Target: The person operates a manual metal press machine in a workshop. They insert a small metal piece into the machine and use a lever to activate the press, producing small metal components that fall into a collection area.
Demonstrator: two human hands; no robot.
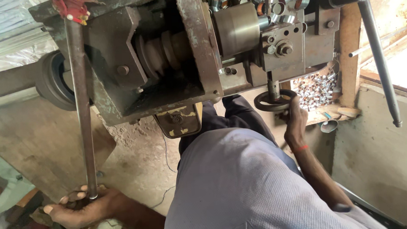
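Grey shirt cloth (242,185) fills the lower middle of the view, the person's torso leaning forward over the work. From it the right arm reaches up and away, nearly straight, a red thread at the wrist; the right hand (295,120) curls closed around the rim of a small dark handwheel (275,100) under the lathe-like machine (174,52). The left arm stretches low toward the lower left corner, and the left hand (80,209) closes around the bottom end of a long rusty metal rod (81,105), fingers partly spread. A heap of small shiny metal rings (317,90) lies just beyond the handwheel.
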